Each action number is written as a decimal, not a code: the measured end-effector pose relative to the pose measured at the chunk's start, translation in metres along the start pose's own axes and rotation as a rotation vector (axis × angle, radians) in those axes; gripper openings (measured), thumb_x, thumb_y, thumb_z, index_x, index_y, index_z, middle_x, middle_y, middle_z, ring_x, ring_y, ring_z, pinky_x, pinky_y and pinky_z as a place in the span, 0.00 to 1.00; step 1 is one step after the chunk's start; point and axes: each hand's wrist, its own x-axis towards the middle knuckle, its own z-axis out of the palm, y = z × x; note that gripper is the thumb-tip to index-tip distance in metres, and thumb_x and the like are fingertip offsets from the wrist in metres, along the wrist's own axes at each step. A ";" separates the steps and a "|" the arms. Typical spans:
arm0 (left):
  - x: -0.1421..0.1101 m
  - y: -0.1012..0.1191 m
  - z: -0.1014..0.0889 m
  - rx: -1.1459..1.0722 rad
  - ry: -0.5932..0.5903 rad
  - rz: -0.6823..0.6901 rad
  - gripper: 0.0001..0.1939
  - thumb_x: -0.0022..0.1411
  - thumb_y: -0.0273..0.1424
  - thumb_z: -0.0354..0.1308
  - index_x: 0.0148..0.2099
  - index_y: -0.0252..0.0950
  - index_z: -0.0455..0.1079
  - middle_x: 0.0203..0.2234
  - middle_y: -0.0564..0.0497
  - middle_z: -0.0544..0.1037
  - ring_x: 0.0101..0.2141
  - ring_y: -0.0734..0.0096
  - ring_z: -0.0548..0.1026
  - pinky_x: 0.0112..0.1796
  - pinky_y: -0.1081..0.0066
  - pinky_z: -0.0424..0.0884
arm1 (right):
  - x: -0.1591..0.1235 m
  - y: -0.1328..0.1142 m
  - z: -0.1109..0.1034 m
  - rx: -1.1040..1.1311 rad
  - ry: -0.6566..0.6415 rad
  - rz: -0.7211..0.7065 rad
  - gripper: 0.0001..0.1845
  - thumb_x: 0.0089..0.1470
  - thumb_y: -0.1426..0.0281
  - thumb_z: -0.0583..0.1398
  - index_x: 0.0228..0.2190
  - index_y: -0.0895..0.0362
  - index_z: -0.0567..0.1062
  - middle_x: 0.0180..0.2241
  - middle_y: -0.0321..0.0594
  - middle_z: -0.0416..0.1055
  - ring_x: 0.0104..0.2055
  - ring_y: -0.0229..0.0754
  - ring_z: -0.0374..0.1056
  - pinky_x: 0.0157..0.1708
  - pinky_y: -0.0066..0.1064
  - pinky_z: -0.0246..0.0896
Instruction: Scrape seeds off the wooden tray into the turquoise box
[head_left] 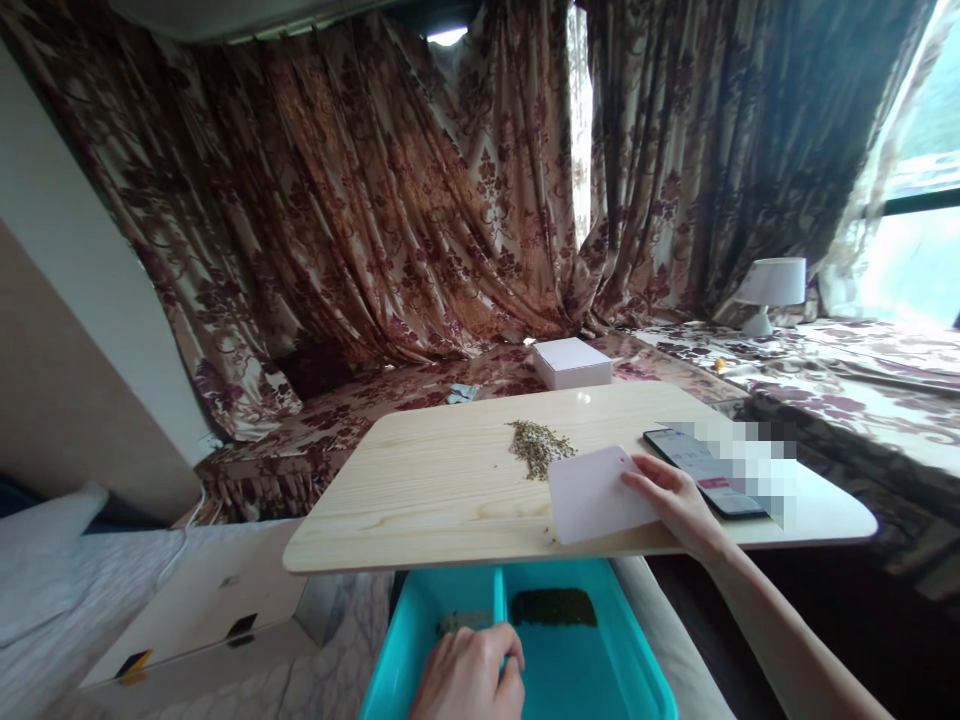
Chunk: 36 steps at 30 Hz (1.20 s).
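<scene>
My right hand [671,495] grips a white card [596,495] by its right edge, low over the wooden tabletop [405,480]. Just beyond the card lies a loose pile of small greenish grains [538,448], with a few strays by the card's lower left. Below the table's near edge is a turquoise bin [626,640] split by a divider. Dark green grains [553,607] fill part of its right compartment; some paler material [463,620] lies in the left one. My left hand [472,672] is over the bin near the divider, fingers curled together; what they hold, if anything, is hidden.
A phone [709,475], partly blurred out, lies on the table's right side. Behind the table sits a white box [572,362]. A large pale carton [202,600] rests on the bed at left. A lamp [772,290] stands at the far right.
</scene>
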 end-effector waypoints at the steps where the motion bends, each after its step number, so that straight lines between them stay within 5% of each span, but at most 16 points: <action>1: 0.000 0.000 0.000 0.001 -0.001 0.001 0.15 0.60 0.30 0.47 0.43 0.45 0.74 0.38 0.51 0.78 0.43 0.64 0.73 0.45 0.71 0.63 | 0.000 0.000 0.000 0.006 0.011 -0.003 0.24 0.38 0.54 0.67 0.34 0.58 0.81 0.30 0.41 0.79 0.31 0.47 0.73 0.29 0.31 0.67; 14: -0.003 0.005 -0.004 0.011 -0.002 -0.006 0.15 0.60 0.28 0.47 0.43 0.44 0.74 0.38 0.52 0.78 0.42 0.64 0.73 0.45 0.72 0.63 | -0.002 -0.010 0.005 -0.063 -0.120 -0.031 0.27 0.36 0.47 0.66 0.31 0.56 0.80 0.32 0.44 0.80 0.35 0.51 0.74 0.33 0.35 0.70; 21: -0.002 0.004 -0.002 0.004 -0.001 -0.002 0.15 0.61 0.28 0.47 0.43 0.44 0.74 0.38 0.51 0.78 0.43 0.64 0.73 0.45 0.71 0.63 | -0.003 -0.007 0.001 0.023 -0.239 0.049 0.23 0.38 0.52 0.68 0.32 0.56 0.80 0.30 0.41 0.80 0.31 0.47 0.74 0.29 0.31 0.68; 23: -0.002 0.004 -0.001 0.003 -0.009 -0.001 0.15 0.61 0.29 0.47 0.43 0.44 0.74 0.38 0.51 0.78 0.43 0.63 0.73 0.45 0.71 0.63 | 0.001 0.001 0.000 0.042 -0.161 0.035 0.23 0.38 0.53 0.68 0.33 0.56 0.80 0.31 0.41 0.80 0.33 0.47 0.74 0.31 0.31 0.68; 28: -0.001 0.002 -0.001 0.003 -0.011 0.008 0.15 0.61 0.29 0.46 0.44 0.44 0.74 0.38 0.51 0.78 0.43 0.63 0.73 0.44 0.71 0.63 | 0.015 0.022 -0.002 0.048 0.292 -0.098 0.26 0.39 0.50 0.66 0.35 0.55 0.78 0.35 0.43 0.80 0.37 0.50 0.74 0.37 0.37 0.70; 36: 0.001 0.002 0.001 0.022 -0.027 -0.005 0.15 0.61 0.29 0.47 0.43 0.44 0.74 0.38 0.50 0.78 0.42 0.63 0.73 0.44 0.71 0.62 | 0.016 0.028 -0.005 -0.031 0.253 -0.177 0.27 0.44 0.50 0.63 0.40 0.56 0.75 0.40 0.46 0.78 0.44 0.51 0.74 0.45 0.41 0.68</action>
